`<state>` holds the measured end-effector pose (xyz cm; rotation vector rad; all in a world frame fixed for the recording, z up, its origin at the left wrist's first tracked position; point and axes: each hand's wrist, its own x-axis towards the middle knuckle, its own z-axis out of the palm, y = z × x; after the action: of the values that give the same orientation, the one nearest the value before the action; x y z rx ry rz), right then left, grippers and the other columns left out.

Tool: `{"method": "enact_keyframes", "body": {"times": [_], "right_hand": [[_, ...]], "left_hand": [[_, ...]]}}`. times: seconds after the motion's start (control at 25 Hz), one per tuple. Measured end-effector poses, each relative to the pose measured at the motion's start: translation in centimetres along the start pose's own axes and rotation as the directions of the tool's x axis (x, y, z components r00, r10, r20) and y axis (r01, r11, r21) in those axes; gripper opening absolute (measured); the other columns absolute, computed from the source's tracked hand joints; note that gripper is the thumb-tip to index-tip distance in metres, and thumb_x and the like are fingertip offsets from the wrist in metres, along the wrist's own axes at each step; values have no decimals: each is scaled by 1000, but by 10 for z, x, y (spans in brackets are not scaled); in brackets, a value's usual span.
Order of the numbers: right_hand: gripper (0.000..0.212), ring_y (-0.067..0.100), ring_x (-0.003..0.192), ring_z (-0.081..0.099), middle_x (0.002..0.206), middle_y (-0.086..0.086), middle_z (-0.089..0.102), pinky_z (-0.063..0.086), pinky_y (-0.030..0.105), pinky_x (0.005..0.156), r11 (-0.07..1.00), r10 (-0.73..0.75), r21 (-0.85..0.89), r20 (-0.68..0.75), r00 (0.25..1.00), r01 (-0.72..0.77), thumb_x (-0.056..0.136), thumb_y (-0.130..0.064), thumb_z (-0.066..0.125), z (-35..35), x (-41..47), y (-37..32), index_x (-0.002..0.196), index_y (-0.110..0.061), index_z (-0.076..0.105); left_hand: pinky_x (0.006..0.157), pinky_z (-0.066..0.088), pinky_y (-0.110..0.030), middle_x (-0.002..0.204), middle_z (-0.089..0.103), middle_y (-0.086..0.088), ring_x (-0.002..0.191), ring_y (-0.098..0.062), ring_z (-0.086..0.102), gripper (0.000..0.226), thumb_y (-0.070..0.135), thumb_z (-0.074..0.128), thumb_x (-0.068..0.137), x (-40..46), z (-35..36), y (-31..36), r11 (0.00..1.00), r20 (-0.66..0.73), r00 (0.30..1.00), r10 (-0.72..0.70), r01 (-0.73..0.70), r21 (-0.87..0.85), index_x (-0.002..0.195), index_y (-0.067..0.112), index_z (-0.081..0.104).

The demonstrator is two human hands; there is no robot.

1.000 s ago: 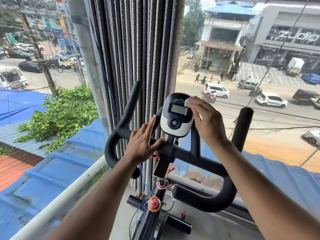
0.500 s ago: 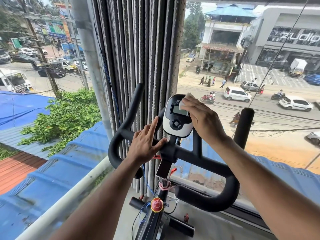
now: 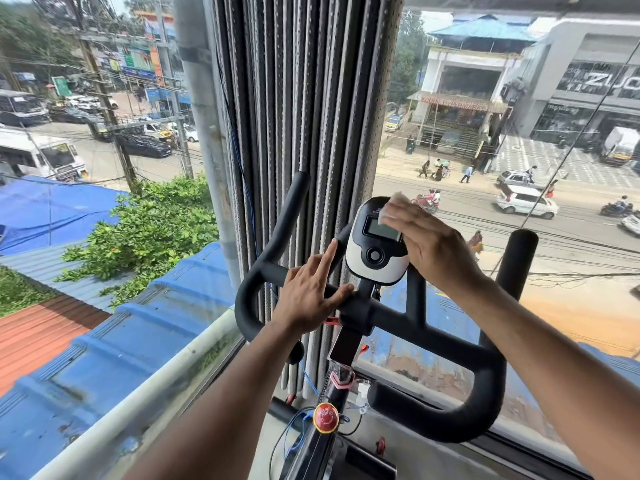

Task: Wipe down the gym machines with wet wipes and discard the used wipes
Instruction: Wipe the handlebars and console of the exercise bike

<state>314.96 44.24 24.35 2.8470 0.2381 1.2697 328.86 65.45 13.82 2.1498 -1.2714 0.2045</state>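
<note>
The console [image 3: 377,240] sits on a stem above the middle of the handlebar [image 3: 398,315], between its two upright grips. The right hand [image 3: 427,244] lies over the console's upper right side, with the wipe [image 3: 394,206] under its fingers against the console's top edge. The left hand [image 3: 311,292] rests on the handlebar's crossbar just left of the console, one finger reaching up beside the console's left edge. The knob [image 3: 325,418] sits on the frame below the handlebar. The blinds [image 3: 298,116] hang behind the console, between two window panes.
</note>
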Motion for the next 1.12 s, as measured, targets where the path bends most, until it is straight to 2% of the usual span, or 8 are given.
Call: {"method": "enact_keyframes", "body": {"times": [0.2, 0.36, 0.48, 0.6, 0.72, 0.92, 1.04, 1.12], "right_hand": [[49, 20, 139, 51, 149, 9, 55, 39, 30, 117, 990, 141, -22, 44, 989, -141, 94, 1, 51, 1, 21, -1, 142, -5, 58], [50, 27, 144, 44, 151, 13, 51, 32, 35, 122, 994, 4, -105, 171, 985, 15, 97, -15, 52, 0, 30, -5, 145, -1, 52], [51, 21, 153, 30, 159, 9, 42, 30, 35, 124, 983, -112, -118, 238, 965, 143, 102, -22, 49, -16, 4, 0, 150, -4, 47], [51, 23, 150, 36, 155, 11, 47, 34, 38, 121, 985, -52, -153, 169, 984, 78, 101, -26, 52, -8, 11, -1, 146, -3, 52], [51, 31, 139, 48, 144, 15, 57, 33, 42, 121, 975, 12, -223, 149, 989, 22, 95, -27, 56, 17, 35, -17, 137, 0, 59], [53, 28, 144, 44, 149, 13, 54, 28, 44, 123, 932, -157, -282, 251, 955, 227, 97, -32, 55, 13, 14, -21, 141, -3, 57], [57, 30, 143, 45, 148, 16, 54, 29, 41, 124, 950, -18, -305, 184, 983, 75, 96, -36, 54, 8, 35, -15, 141, -1, 56], [58, 31, 141, 46, 146, 16, 56, 26, 43, 125, 937, -34, -331, 227, 973, 110, 95, -39, 52, 18, 39, -23, 139, -1, 58]], "left_hand": [[110, 28, -37, 139, 49, 0, 129, -21, 51, 88, 77, 27, 95, 0, 2, -2, 1000, 15, 1000, -4, 4, 11, 166, 34, -4], [116, 25, -36, 148, 44, 1, 137, -19, 45, 87, 75, 26, 97, -1, -1, -1, 999, 38, 999, 13, -14, 30, 165, 33, -9], [126, 9, -38, 159, 37, 4, 146, -16, 35, 84, 78, 16, 97, -9, -11, -16, 989, 122, 991, 57, -73, 131, 162, 38, -19], [127, -9, -49, 161, 35, 8, 154, -16, 22, 84, 84, 10, 92, -15, -16, -28, 982, 158, 987, 2, -31, 184, 159, 44, -19], [127, -9, -52, 165, 31, 9, 156, -16, 17, 84, 87, 9, 90, -15, -16, -25, 985, 160, 987, -20, -8, 173, 158, 48, -20], [128, -6, -51, 163, 34, 11, 156, -14, 17, 82, 88, 11, 90, -15, -14, -29, 988, 161, 987, -24, -1, 154, 155, 52, -23], [128, -5, -51, 164, 35, 8, 156, -15, 17, 82, 88, 13, 90, -13, -15, -28, 989, 169, 985, -24, -1, 146, 155, 52, -23], [128, -5, -50, 163, 36, 6, 156, -15, 17, 81, 87, 14, 92, -14, -15, -29, 990, 168, 986, -25, 1, 142, 156, 52, -22]]}}
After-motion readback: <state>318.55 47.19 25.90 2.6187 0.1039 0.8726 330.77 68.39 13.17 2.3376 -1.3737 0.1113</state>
